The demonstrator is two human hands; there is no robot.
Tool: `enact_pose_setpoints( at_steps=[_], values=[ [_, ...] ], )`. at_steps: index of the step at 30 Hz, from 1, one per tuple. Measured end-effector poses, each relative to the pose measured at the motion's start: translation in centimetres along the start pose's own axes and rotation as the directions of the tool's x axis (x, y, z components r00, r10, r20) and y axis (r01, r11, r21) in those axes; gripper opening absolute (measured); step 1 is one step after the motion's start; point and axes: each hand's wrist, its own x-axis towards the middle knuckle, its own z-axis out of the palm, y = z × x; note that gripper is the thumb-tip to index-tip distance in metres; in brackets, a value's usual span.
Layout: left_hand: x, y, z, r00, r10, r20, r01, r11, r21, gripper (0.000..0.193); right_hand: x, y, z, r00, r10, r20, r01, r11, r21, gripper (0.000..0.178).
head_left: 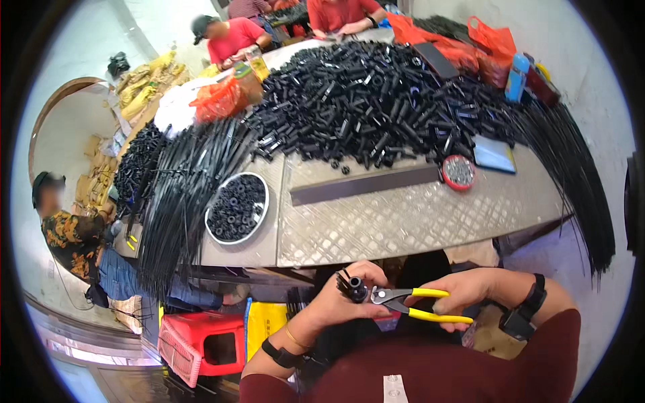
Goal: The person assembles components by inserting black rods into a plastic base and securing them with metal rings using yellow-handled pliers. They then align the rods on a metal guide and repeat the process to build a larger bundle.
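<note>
A dark red shirt (430, 369) fills the lower edge of the head view. Just beyond it, the left hand (336, 307) has its grip closed around a black tube (358, 291) with thin black strips (343, 283) beside it. The right hand's (465, 289) grip is wrapped around the yellow handles of a pair of pliers (398, 293), whose head is at the tube; whether the jaws touch it, I cannot tell. Both hands work on the body side of the near edge of the surface (390, 232).

Past that edge, a patterned strip of the surface gives free room up to a long dark bar (366, 186). A red tub (458, 189) of small silvery pieces stands at the bar's right end, beside a pale blue packet (495, 154). A white bowl (267, 205) of black rings limits the room to the left. Behind the bar spreads a heap of black tubes (363, 101). The left bundle (185, 195) of black strips overhangs the near edge; the right bundle (578, 168) droops over the right edge.
</note>
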Motion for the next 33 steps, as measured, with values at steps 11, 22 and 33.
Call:
enact_pose_setpoints(
  at_steps=[11, 22, 33],
  values=[
    [-0.9, -2.0, -0.7, 0.936, -0.020, -0.351, -0.104, 0.938, -0.331, 0.062, 1.8, -1.5, 2.1, 0.684, -0.717, -0.138, 0.169, 0.340, -0.925, 0.051],
    [-1.4, 0.1, 0.0, 0.999, -0.044, 0.000, 0.042, 0.956, -0.292, 0.044, 6.1, 6.3, -1.1, 0.863, -0.376, 0.338, 0.267, 0.906, 0.329, 0.069],
    [-1.9, -1.4, -0.6, 0.960, -0.028, -0.278, -0.098, 0.899, -0.426, 0.078, 2.9, -1.2, 0.2, 0.941, -0.322, -0.100, 0.249, 0.864, -0.437, 0.037]
  ],
)
